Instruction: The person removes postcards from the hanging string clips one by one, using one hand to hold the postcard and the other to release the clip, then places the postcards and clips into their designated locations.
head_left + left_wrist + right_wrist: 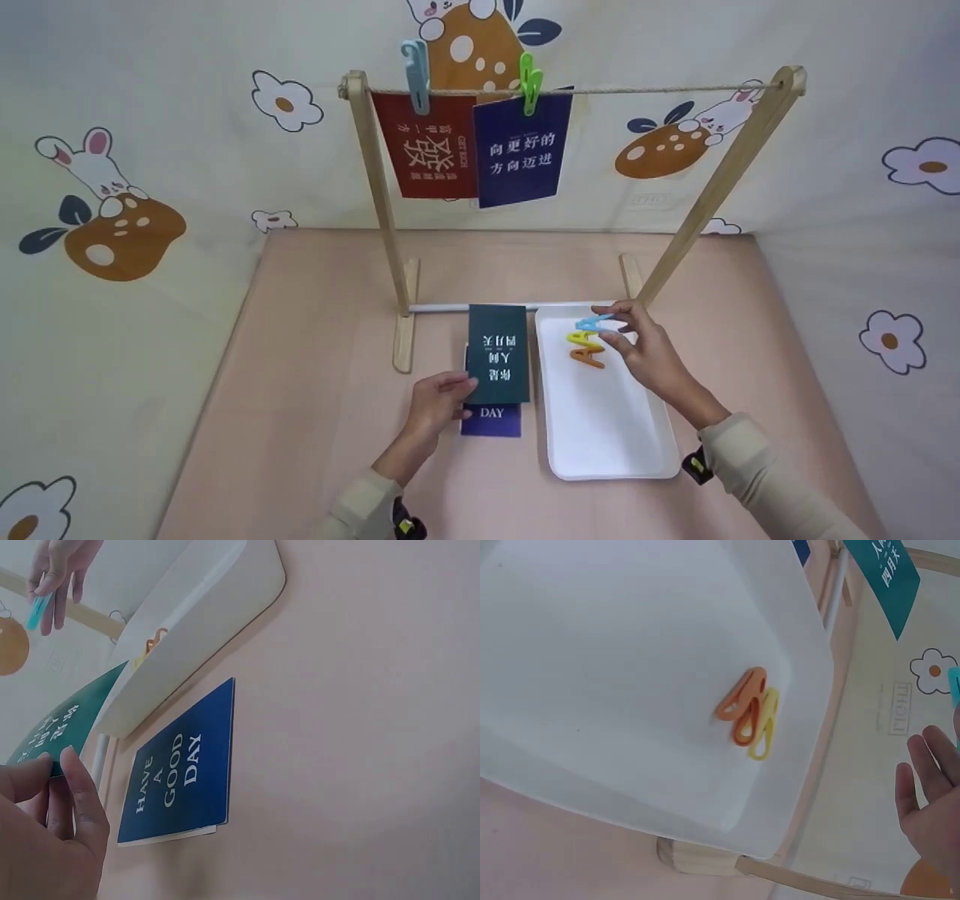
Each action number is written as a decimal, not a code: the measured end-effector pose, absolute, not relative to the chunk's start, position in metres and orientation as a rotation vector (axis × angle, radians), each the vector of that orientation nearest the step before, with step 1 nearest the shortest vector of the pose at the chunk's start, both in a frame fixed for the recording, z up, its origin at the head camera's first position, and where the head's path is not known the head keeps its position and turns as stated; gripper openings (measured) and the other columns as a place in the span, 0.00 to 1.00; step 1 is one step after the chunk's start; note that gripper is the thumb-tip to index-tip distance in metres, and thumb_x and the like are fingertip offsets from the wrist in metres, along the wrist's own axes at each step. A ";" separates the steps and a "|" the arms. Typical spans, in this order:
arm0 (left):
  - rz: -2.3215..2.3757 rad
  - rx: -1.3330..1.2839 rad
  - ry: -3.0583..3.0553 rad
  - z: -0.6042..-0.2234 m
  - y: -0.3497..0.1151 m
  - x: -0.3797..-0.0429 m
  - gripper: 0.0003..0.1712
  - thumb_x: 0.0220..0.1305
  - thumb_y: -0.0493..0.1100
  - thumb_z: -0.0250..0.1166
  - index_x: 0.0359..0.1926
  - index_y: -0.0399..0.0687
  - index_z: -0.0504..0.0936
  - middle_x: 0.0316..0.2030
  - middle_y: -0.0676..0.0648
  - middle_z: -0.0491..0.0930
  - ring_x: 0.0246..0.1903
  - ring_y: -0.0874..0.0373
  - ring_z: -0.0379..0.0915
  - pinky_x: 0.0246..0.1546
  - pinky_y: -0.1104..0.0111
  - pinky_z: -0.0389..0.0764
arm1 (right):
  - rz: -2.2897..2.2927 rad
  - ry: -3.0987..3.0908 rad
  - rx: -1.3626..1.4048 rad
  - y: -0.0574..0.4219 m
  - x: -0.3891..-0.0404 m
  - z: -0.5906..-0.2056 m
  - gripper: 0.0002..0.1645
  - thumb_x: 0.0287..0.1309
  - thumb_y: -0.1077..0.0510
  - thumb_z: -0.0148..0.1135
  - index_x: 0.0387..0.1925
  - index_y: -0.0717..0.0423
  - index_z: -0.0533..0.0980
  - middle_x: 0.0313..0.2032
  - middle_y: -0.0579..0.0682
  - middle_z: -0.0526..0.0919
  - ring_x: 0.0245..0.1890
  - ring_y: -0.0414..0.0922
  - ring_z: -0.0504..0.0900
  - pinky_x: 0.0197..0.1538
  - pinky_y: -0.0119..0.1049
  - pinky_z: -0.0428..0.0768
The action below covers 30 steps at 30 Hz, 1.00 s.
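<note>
My left hand (433, 409) pinches the lower left edge of a dark green card (498, 360) with white characters, held above a small stack with a blue "HAVE A GOOD DAY" card (178, 772) on top. Over the far end of a white tray (611, 442), my right hand (645, 349) pinches a light blue clothespin (595, 323) between thumb and fingers. A yellow clothespin (763, 727) and an orange clothespin (742, 705) lie together in the tray below it.
Behind stands a wooden frame (720, 187) with a rope (645, 90) across its top. A red card (427, 169) hangs from a blue clothespin (417, 79), a navy card (523, 180) from a green clothespin (531, 84). A white bar (442, 308) joins the feet.
</note>
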State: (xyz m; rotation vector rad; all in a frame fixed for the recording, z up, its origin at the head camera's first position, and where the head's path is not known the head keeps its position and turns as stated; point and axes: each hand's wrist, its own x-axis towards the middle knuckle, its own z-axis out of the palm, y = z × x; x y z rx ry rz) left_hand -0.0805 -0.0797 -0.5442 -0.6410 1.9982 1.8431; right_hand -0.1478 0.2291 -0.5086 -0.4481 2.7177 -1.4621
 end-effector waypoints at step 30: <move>1.657 -0.664 2.086 -0.568 -0.082 -0.059 0.14 0.56 0.41 0.64 0.43 0.39 0.79 0.37 0.43 0.83 0.30 0.57 0.78 0.28 0.68 0.82 | -1.225 2.784 -0.172 0.238 -0.116 -0.576 0.19 0.46 0.62 0.69 0.42 0.50 0.73 0.25 0.45 0.74 0.27 0.39 0.71 0.28 0.24 0.71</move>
